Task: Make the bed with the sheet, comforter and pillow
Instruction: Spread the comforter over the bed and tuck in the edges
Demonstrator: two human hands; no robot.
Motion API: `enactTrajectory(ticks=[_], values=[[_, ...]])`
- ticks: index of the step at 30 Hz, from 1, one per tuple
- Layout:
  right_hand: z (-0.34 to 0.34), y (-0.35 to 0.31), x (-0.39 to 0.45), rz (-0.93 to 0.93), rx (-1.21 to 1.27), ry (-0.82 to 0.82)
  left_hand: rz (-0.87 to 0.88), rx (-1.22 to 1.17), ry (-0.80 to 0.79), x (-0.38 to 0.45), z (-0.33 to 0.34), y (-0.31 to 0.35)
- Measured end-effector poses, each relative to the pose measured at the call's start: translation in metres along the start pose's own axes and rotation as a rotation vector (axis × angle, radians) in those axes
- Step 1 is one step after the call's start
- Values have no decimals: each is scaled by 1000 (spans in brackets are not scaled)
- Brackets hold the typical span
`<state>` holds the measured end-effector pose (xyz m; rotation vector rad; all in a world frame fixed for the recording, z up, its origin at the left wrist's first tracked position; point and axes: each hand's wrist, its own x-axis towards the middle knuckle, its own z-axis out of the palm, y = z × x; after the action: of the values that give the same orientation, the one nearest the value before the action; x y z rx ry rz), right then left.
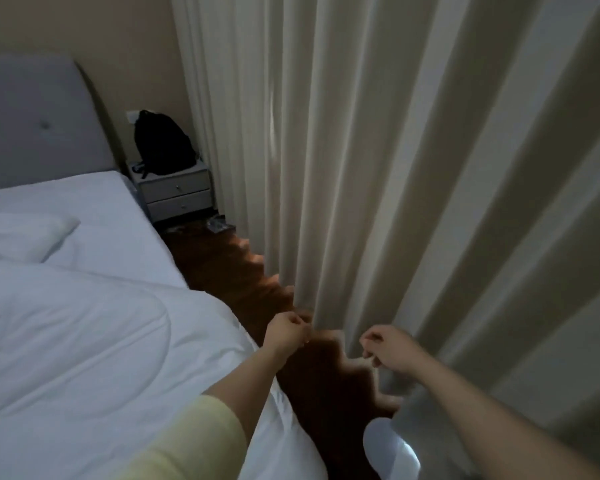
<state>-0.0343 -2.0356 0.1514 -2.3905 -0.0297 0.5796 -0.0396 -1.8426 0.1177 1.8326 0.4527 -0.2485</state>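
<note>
1. Beside the bed (94, 202), head view: left hand (284, 332) and right hand (390, 348) are hanging loosely curled, holding nothing; comforter (84, 341) is lying bunched on the sheet (94, 202), pillow (25, 237) toward the headboard (39, 126).
2. Risk: comforter edge is sliding floorward; curtain (378, 168) is crowding the narrow floor strip (229, 268).

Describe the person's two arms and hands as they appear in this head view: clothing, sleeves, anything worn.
Both hands are bare: no gloves, and no rings or watch that I can make out in the dim, slightly blurred view. The left hand extends from a forearm bare to about the elbow, where a pale yellow sleeve begins. The right hand leads to a bare forearm with no sleeve in frame.
</note>
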Motion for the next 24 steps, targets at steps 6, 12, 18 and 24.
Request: enactTrajectory(ticks=[6, 12, 18, 24], values=[[-38, -47, 121, -126, -109, -157, -122, -44, 197, 79, -23, 20], [-12, -130, 245, -293, -226, -367, -232, -143, 476, 163, -86, 26], [-4, -221, 415, -384, -336, -474, -323, -182, 609, 309, -173, 35], [-4, -363, 562, -439, -373, -461, -337, -188, 734, 420, -278, 86]])
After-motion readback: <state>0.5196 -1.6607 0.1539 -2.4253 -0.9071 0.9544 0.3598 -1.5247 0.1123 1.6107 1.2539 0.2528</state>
